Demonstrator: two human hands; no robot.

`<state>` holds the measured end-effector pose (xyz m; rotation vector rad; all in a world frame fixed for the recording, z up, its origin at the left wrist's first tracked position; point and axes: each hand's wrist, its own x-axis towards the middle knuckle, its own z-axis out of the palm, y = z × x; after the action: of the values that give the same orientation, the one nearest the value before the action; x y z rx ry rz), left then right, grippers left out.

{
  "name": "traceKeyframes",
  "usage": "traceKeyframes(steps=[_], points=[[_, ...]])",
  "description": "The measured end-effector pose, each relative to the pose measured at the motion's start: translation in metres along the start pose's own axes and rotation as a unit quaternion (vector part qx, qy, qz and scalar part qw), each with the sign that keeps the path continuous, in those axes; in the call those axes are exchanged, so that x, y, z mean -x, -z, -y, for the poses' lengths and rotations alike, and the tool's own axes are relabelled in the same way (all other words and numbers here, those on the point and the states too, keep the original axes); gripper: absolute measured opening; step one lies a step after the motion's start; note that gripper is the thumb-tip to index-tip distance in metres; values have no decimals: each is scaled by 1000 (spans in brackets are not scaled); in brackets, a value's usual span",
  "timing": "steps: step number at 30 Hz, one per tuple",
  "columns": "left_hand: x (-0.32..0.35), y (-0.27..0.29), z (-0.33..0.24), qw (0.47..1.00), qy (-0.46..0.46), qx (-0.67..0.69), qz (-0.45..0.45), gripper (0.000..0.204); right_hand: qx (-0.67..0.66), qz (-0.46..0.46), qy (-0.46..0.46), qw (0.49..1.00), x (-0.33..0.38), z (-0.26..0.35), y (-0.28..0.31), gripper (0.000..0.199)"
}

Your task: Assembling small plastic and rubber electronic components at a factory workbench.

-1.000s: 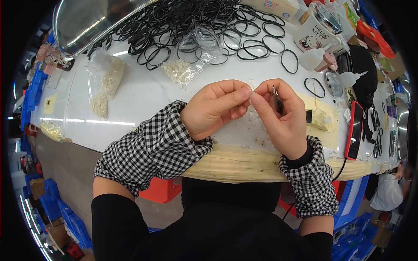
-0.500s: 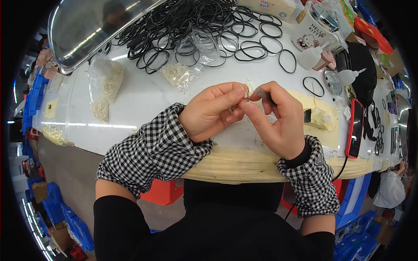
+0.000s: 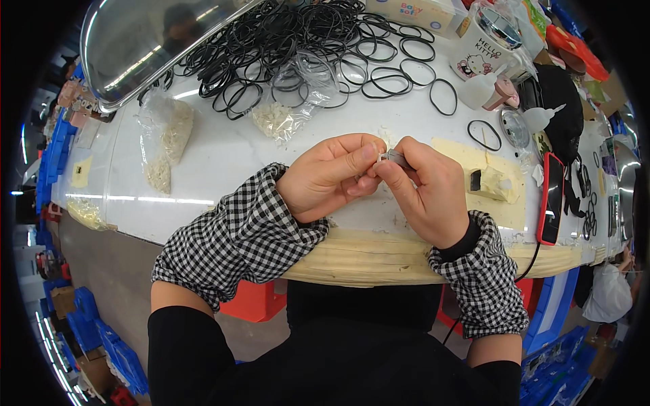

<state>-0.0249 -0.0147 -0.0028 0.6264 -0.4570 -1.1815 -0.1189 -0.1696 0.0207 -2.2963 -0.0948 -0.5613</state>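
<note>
At frame centre, pinching a whitish piece (image 3: 382, 156) in left hand (image 3: 326, 177); pinching a metal tool (image 3: 398, 159) in right hand (image 3: 435, 197).

Pinched piece (image 3: 381, 158) — too small to tell

Red-cased phone (image 3: 552, 199) at right, white cup (image 3: 479, 55) beyond, shiny metal tray (image 3: 145, 51) upper left

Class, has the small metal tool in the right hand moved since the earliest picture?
Yes: judged against the yellow block on the right, the small metal tool has moved left, toward the left hand.
</note>
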Motion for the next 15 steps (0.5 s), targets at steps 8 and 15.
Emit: traceKeyframes(steps=[8, 15], points=[[-2, 6, 1, 999, -8, -15, 40, 22, 9, -8, 20, 1000, 0, 1, 1, 32], [-1, 4, 1, 999, -6, -12, 35, 21, 15, -12, 33, 999, 0, -1, 0, 30]])
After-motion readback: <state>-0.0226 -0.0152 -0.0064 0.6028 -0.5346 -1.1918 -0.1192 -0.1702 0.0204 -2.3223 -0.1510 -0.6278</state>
